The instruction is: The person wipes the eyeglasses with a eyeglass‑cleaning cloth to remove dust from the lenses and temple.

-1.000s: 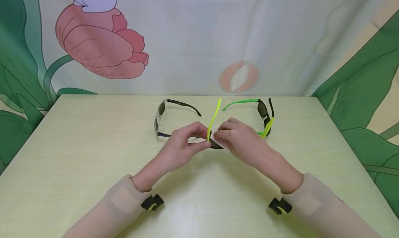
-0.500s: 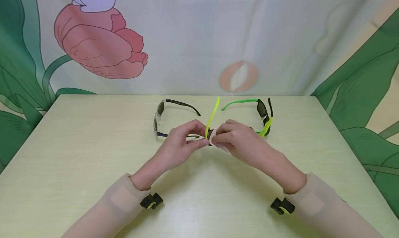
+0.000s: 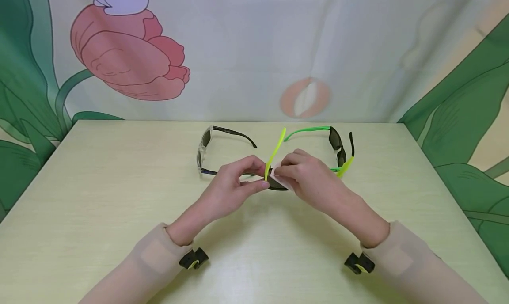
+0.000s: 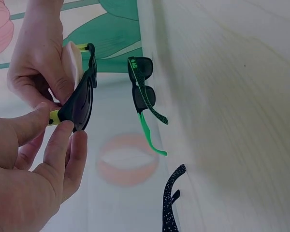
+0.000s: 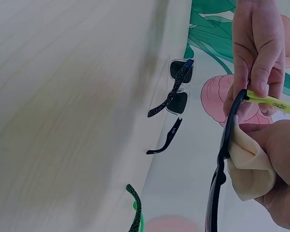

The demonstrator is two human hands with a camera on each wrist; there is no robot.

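My left hand [image 3: 228, 187] pinches a pair of dark-lensed sunglasses [image 3: 277, 184] at one hinge, between thumb and fingers. Their yellow temples stick up, away from me, and the far one ends in a black tip. My right hand [image 3: 314, 178] holds a pale cloth [image 5: 251, 169] bunched in its fingers and presses it to the inner side of the lenses. In the left wrist view the dark front [image 4: 81, 104] hangs above the table, with the cloth behind it. Fingers hide part of the frame in the head view.
Clear-framed sunglasses [image 3: 206, 137] with dark temples lie open at the back, left of my hands. Green-templed black sunglasses [image 3: 335, 138] lie open behind the right hand. The table's back edge [image 3: 159, 120] meets a printed curtain [image 3: 238, 52].
The held sunglasses have tilted slightly, and their yellow temples now lean a little further right. The cloth has shifted over the lens, baring more of it than half a second ago.
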